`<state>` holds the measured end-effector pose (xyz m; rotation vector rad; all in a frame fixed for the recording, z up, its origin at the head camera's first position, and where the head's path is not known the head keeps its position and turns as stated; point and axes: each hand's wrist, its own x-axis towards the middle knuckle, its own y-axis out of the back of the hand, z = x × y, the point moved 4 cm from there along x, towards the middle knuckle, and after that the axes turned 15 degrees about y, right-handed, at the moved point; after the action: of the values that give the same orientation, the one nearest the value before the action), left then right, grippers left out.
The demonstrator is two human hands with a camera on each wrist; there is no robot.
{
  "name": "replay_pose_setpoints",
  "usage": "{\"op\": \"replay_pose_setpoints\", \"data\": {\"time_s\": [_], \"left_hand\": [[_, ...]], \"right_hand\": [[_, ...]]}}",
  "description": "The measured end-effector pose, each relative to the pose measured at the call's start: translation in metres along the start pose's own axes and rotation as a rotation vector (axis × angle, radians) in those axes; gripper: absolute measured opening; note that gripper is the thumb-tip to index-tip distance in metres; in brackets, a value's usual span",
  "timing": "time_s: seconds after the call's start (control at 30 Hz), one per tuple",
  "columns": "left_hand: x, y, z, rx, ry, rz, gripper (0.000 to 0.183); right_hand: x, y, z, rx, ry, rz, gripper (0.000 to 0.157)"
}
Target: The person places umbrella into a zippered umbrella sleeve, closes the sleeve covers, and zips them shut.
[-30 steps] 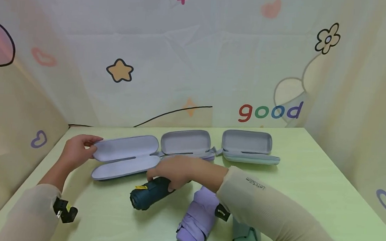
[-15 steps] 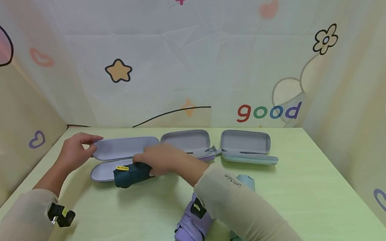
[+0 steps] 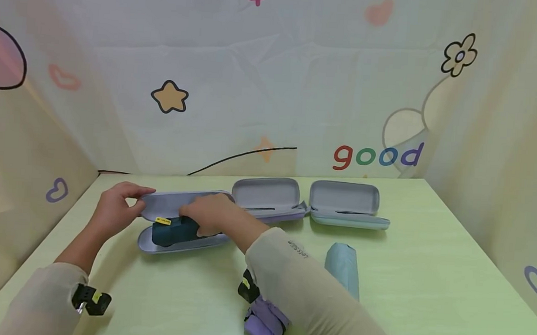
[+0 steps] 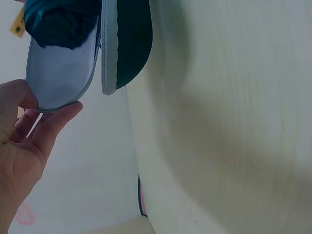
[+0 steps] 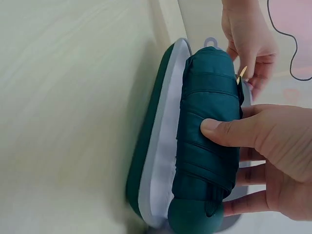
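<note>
Just now, dark umbrella point(image 3: 177, 232), head view: moved from the near edge of the left case point(image 3: 162, 204) to above its lower half point(image 3: 146, 241); we judge the placing well along.
Umbrellas, head view: we count three; purple umbrella point(image 3: 266, 318) and pale umbrella point(image 3: 342, 267) lie on the table point(image 3: 173, 295), partly behind the right sleeve point(image 3: 316, 293).
Cases, head view: three, all unfolded; middle case point(image 3: 267, 193) and right case point(image 3: 345, 197) continue the row.
Hands, head view: two.
Left hand point(image 4: 22, 151), left wrist view: thumb and fingers nearly closed, pinching the lid point(image 4: 61, 78) at its end.
Right hand point(image 5: 280, 151), right wrist view: thumb in front, fingers behind, part-spread to the umbrella's girth, gripping it mid-length; we can't tell whether it touches the lower half.
</note>
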<state>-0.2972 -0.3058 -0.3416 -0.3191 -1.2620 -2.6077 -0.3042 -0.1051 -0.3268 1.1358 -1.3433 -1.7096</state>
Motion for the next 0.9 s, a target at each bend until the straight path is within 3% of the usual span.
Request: {"op": "replay_pose_setpoints", "data": {"time_s": [0.33,0.5,0.7,0.9], "left_hand": [[-0.001,-0.005,0.011,-0.008,-0.047,0.007,0.026],[0.000,-0.007,0.010,-0.006,-0.041,-0.005,0.026],[0.003,-0.008,0.008,0.005,-0.041,-0.010,0.026],[0.004,-0.009,0.009,0.019,-0.024,-0.067,0.027]], "right_hand": [[0.020,-0.022,-0.004,0.046,-0.045,-0.048,0.048],[0.021,-0.031,-0.004,0.056,-0.052,-0.019,0.053],[0.016,-0.031,0.000,0.091,-0.030,0.028,0.057],[0.004,-0.021,0.005,0.165,-0.003,0.043,0.051]]}}
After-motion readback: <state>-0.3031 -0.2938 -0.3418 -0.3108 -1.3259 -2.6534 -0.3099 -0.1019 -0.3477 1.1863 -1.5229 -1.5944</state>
